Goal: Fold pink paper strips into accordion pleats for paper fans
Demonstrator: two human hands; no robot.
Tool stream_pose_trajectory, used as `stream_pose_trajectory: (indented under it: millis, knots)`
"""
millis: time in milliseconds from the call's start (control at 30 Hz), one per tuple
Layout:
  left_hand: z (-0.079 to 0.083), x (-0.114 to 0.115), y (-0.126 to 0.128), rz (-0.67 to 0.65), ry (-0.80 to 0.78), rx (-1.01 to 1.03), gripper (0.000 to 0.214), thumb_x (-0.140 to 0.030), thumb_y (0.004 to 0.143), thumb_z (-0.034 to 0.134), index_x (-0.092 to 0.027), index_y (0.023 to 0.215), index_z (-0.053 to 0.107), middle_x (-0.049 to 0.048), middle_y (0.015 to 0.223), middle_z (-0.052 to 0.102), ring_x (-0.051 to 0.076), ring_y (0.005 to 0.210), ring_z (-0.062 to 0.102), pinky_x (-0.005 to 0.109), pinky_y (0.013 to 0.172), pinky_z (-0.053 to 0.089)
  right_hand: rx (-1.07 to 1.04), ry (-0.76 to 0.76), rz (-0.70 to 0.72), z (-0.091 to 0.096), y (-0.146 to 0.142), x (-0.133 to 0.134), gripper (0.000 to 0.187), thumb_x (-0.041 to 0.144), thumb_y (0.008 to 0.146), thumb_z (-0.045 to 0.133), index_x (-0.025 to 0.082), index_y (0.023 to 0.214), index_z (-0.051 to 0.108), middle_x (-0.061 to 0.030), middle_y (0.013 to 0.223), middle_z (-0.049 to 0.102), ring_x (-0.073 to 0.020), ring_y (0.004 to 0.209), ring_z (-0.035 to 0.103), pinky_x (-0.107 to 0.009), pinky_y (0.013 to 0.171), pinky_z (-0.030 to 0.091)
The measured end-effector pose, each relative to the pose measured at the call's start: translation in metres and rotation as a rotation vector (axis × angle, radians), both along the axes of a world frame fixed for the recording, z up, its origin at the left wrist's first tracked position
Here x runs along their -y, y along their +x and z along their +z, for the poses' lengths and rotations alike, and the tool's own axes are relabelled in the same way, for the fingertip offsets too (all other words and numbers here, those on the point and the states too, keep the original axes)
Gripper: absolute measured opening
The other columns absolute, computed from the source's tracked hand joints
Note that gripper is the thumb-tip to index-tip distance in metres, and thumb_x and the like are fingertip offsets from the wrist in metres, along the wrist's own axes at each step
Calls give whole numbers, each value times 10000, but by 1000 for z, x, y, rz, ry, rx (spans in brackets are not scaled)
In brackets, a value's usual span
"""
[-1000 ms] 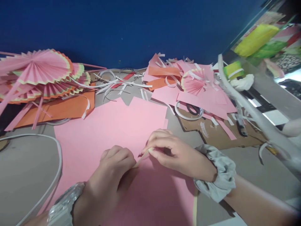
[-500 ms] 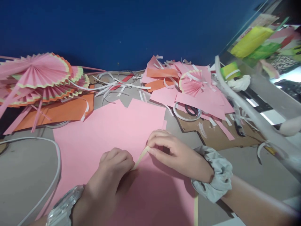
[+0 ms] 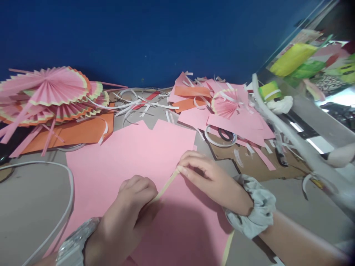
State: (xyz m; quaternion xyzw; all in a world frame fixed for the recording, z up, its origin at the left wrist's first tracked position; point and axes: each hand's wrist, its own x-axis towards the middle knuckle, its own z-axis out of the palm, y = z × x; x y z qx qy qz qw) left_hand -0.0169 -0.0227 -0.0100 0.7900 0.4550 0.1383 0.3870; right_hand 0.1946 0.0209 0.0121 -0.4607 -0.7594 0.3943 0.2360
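Observation:
A pink paper sheet [image 3: 177, 229] with a pale yellow edge strip [image 3: 168, 183] lies in front of me, on top of more pink paper [image 3: 130, 147]. My left hand [image 3: 135, 203] is closed at the lower end of that strip; its fingertips are turned under and partly hidden. At the strip's upper end, my right hand [image 3: 203, 171] pinches the edge between thumb and fingers. A stretch of the strip shows slantwise between the two hands. Another yellow edge shows at the sheet's lower right.
Pleated pink paper fans [image 3: 47, 85] are piled at the left over orange paper [image 3: 74, 135]. White strips [image 3: 133, 105] lie at the back. Pink scraps [image 3: 238, 125] rest on cardboard [image 3: 257, 168] at the right. A white cable [image 3: 70, 188] curves at the left.
My right hand has slid slightly up and right along the edge, so more of the yellow strip shows between the hands. The sheet's lower right edge has swung to a slant.

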Motion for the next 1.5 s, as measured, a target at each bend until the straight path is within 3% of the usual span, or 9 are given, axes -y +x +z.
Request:
stream_pose_trajectory:
  millis: [267,467,633,733,833,1000,1067,1200,1500]
  knots:
    - [8,-4,-4,170,-74,163,259,-264,919,356,-198,674,402,-1,715,449,139,708,446,282,669,383,-41,10,-198,3,18,-7,162,265,892,431,191,802,543,-20,862,572,-148,869,533,-245,795,409]
    - [4,-5,-4,164,-55,172,298,-257,907,379,-193,616,402,10,719,478,143,730,483,267,686,414,-93,-36,-28,6,12,-4,112,278,825,557,182,771,579,-12,807,569,-132,787,549,-240,753,428]
    - [2,-5,-5,170,-36,141,288,-251,903,389,-193,622,414,7,731,496,137,742,486,257,696,423,-39,25,-87,7,17,-9,150,254,867,480,185,763,563,-22,802,568,-137,770,546,-257,740,431]
    - [1,-5,-6,159,7,108,288,-235,898,392,-192,614,414,3,713,500,140,744,484,265,699,417,10,129,-223,10,27,-13,142,258,883,444,198,812,551,-30,846,577,-155,828,551,-274,757,429]
    - [1,-4,-4,124,119,38,279,-200,883,410,-189,605,431,0,690,516,154,748,476,298,712,387,104,393,-328,12,29,-9,157,238,889,420,220,992,538,-62,1017,562,-192,1012,497,-339,868,376]
    - [3,2,3,136,347,-36,148,-129,819,483,-240,810,580,7,835,597,183,801,465,333,723,341,356,704,44,2,1,15,193,308,852,527,301,1038,576,25,1095,620,-187,1103,455,-403,1040,47]
    - [4,4,4,147,382,-50,195,-118,812,487,-265,875,598,1,879,617,185,817,463,332,730,336,356,741,139,-3,-9,21,157,218,893,459,264,960,593,49,996,656,-138,1088,470,-361,1050,33]
    - [5,2,1,74,334,-78,204,-160,837,484,-288,938,607,-12,911,640,188,845,470,339,752,336,343,655,164,-4,-7,17,208,171,899,417,256,852,601,56,912,656,-135,1061,478,-372,1027,53]
    - [2,-6,-5,116,163,-104,183,-230,888,414,-255,872,594,11,923,616,211,888,456,381,776,340,301,451,-31,15,20,-2,127,175,853,503,247,826,604,17,905,637,-181,986,474,-420,958,181]
